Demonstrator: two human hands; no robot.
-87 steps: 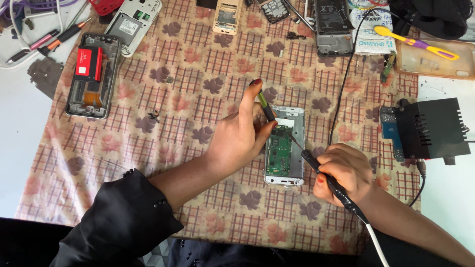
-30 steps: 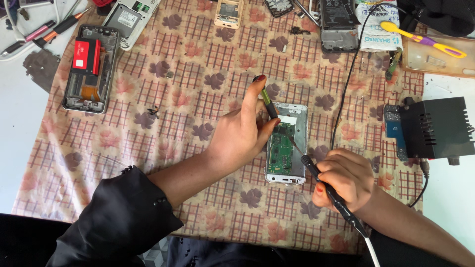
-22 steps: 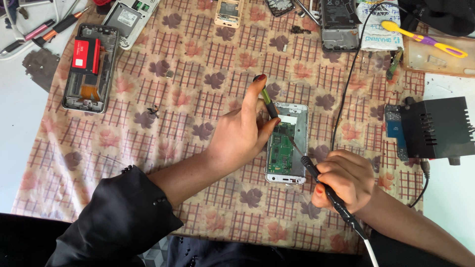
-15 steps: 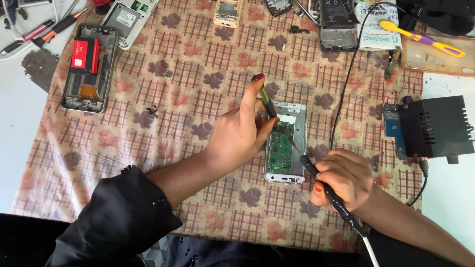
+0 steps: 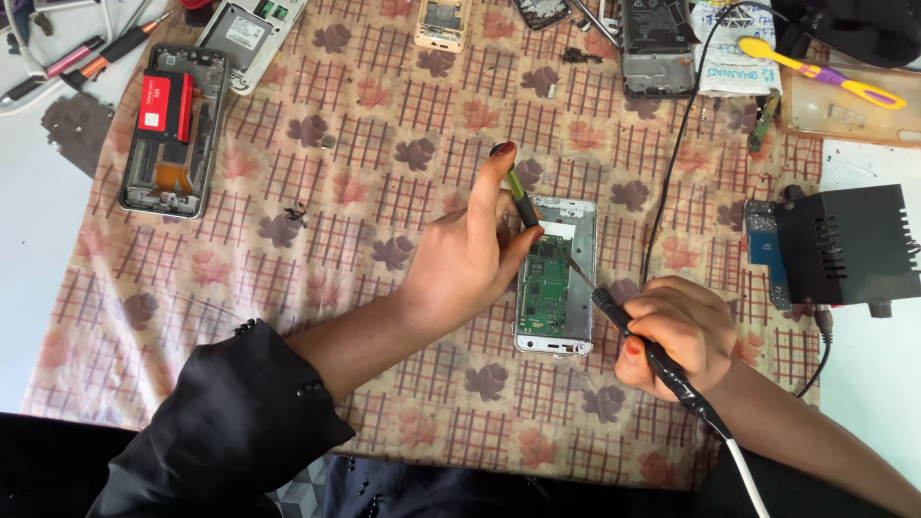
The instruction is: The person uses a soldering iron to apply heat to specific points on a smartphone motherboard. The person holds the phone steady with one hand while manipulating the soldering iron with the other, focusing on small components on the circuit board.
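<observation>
Right hand [image 5: 672, 331] is gripping a soldering iron [image 5: 628, 321], tip touching the opened phone [image 5: 556, 278]; left hand [image 5: 470, 259] is pinching a small tool [image 5: 521, 200] — steadiness looks key.

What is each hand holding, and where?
Right hand grips the soldering iron by its black handle. Left hand pinches a small green-handled tool at its lower end.

Tablecloth [image 5: 384, 288]: beige, red grid checks, purple and pink leaf print. Phone frame [image 5: 579, 278]: silver, green circuit board [image 5: 544, 283]. Soldering station [image 5: 844, 245]: black.
</observation>
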